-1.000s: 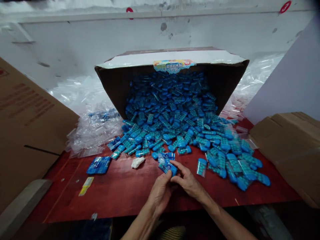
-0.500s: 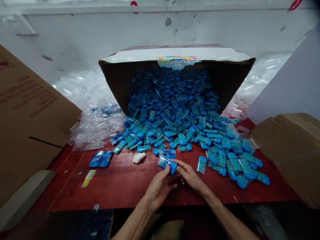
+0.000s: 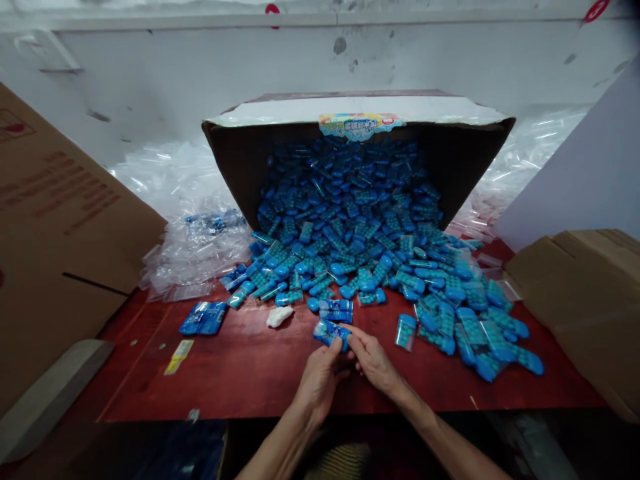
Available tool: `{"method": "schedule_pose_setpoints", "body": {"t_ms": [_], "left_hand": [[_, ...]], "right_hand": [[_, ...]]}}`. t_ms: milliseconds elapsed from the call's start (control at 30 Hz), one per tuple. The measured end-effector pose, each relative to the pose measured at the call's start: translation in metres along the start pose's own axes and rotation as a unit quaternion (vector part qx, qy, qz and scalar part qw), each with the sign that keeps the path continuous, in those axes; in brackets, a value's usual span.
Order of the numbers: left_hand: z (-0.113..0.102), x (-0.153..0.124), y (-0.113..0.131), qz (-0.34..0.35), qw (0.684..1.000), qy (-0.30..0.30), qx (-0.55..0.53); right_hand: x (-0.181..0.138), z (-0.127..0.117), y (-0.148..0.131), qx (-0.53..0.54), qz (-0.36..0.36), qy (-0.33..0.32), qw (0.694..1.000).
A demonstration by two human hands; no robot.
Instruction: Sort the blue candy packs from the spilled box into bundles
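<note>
A small blue-capped candy box [image 3: 329, 333] with a printed blue wrapper sits between my two hands above the red tabletop. My left hand [image 3: 321, 375] pinches it from below and the left, thumb on top. On its right end, the fingers of my right hand [image 3: 374, 361] are closed too. Just beyond lies another blue-wrapped piece [image 3: 336, 311]. A heap of clear candy boxes [image 3: 350, 227] with blue caps and teal pellets spills out of a tipped carton [image 3: 357, 110]. One single candy box [image 3: 405, 331] lies right of my hands.
A stack of blue wrappers [image 3: 203, 318], a crumpled white lump [image 3: 279, 317] and a yellow-white strip [image 3: 179, 357] lie on the left. Clear plastic sleeves [image 3: 195, 257] pile up behind them. Cardboard boxes stand at left [image 3: 65, 220] and right [image 3: 580, 300].
The candy box in my hands has turned flatter, and my fingers have shifted slightly around it. The whole view has moved a little.
</note>
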State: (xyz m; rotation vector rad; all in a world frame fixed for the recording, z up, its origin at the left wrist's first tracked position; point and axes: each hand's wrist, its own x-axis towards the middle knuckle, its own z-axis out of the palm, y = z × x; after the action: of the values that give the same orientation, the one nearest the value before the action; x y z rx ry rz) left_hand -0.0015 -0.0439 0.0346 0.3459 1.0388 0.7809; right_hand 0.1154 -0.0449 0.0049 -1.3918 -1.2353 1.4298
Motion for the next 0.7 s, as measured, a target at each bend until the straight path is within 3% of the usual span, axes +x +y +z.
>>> {"method": "schedule_pose_setpoints", "body": {"t_ms": [100,200,300,400,500,700], "left_hand": [[-0.015,-0.002,0.011,0.026,0.999,0.018,-0.016],[-0.046,-0.004,0.041,0.085,0.989,0.088,-0.082],[-0.081,-0.006,0.081,0.167,0.964,0.158,-0.135],[-0.094,-0.007,0.100,0.201,0.945,0.232,-0.112],[-0.078,-0.003,0.086,0.205,0.959,0.189,-0.059],[-0.030,0.018,0.022,0.071,0.992,0.089,0.047]], "right_hand": [[0.000,0.003,-0.005,-0.040,-0.031,-0.020,0.999],[0.006,0.001,-0.015,-0.138,-0.123,0.007,0.983],[0.021,-0.003,-0.021,-0.301,-0.172,0.058,0.936],[0.042,-0.003,-0.017,-0.446,-0.158,0.109,0.874],[0.057,0.002,-0.009,-0.486,-0.142,0.134,0.852],[0.056,0.001,-0.003,-0.525,-0.152,0.145,0.825]]}}
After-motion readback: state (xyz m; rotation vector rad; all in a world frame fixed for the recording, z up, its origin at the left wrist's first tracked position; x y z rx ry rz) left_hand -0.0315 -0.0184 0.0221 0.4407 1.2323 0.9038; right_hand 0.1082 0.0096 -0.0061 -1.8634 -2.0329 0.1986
